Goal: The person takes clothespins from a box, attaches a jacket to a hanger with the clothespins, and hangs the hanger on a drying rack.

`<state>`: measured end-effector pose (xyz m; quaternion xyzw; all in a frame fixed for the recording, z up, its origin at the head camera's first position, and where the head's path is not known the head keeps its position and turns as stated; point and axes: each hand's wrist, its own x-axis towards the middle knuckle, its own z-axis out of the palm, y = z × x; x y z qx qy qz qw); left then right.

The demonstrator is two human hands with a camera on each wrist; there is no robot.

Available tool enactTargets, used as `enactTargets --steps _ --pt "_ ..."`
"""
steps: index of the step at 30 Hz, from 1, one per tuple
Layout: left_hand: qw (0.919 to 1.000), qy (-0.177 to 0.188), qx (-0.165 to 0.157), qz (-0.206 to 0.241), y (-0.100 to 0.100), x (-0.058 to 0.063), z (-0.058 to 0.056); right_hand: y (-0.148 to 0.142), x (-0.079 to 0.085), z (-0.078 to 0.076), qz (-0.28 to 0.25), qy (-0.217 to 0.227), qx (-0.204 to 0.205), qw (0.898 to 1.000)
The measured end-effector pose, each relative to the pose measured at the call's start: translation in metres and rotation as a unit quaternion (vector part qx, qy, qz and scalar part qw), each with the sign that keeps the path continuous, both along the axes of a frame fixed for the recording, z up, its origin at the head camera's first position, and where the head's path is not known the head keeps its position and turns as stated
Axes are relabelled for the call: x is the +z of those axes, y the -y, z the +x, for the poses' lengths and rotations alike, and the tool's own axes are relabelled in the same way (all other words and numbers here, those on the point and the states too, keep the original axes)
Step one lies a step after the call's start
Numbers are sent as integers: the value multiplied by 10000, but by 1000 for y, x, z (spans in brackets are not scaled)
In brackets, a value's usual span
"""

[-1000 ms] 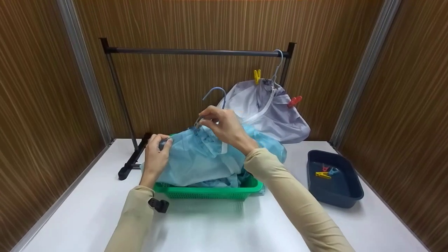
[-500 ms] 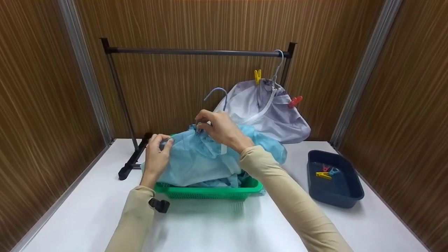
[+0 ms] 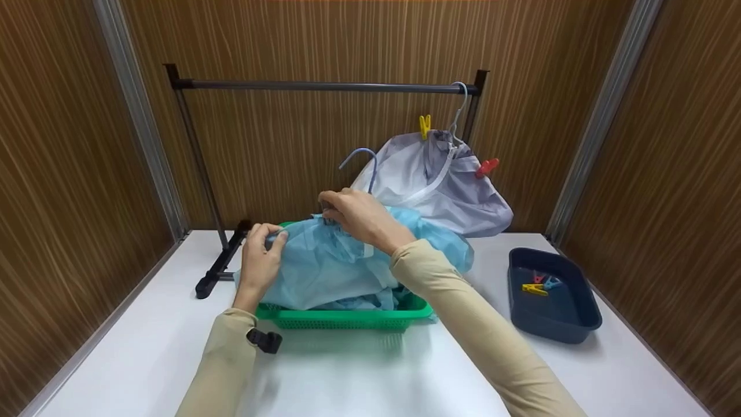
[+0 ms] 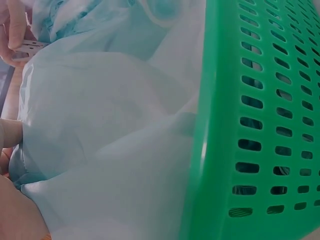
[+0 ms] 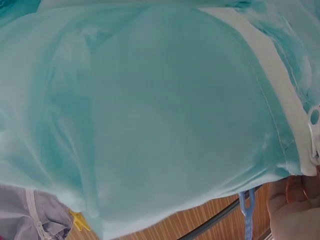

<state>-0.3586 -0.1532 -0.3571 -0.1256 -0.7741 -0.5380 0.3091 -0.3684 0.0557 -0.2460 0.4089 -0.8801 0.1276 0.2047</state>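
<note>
Pale blue fabric: garment (image 3: 324, 281), bunched in and over the green basket (image 3: 347, 317), directly below and between both sets of fingers. Left hand (image 3: 258, 266): thumb and fingers together, clamped on the garment's near-left top edge. Right hand (image 3: 365, 217): fingers clamped on a pale clip (image 4: 31, 49) at the garment's upper edge, right of the left fingers; whether the clip bites the fabric, cannot tell. Blue hanger hook (image 3: 359, 150) sticks up just above and right of the right fingers, not on the rail. Basket front wall below the fingers, nearer the person, on the white worktop (image 3: 341, 382). Rack rail (image 3: 324, 86) well above and beyond both hands. Greyish-purple garment (image 3: 428, 179) hangs there by a pale hanger (image 3: 464, 101), right of and beyond the right fingers, yellow peg (image 3: 425, 127) and red peg (image 3: 487, 168) on it. Dark blue tray (image 3: 556, 321), well right of the right fingers, holds small yellow, blue and red pegs (image 3: 534, 289).
</note>
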Motion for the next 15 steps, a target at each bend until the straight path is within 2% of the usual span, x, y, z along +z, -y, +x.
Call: enactTargets --steps 4,7,11,15 --pt "10000 8 -6 11 0 -1 -1 0 -1 -1 71 161 -136 9998" --pt "10000 -1 27 24 1 -2 -1 -2 -1 -2 -100 257 -63 9996" --pt "10000 1 75 56 2 -2 -2 -7 -5 -3 -445 -61 281 9986" --pt "9999 26 71 106 3 -4 -1 -15 -9 -1 -855 -515 553 9935"
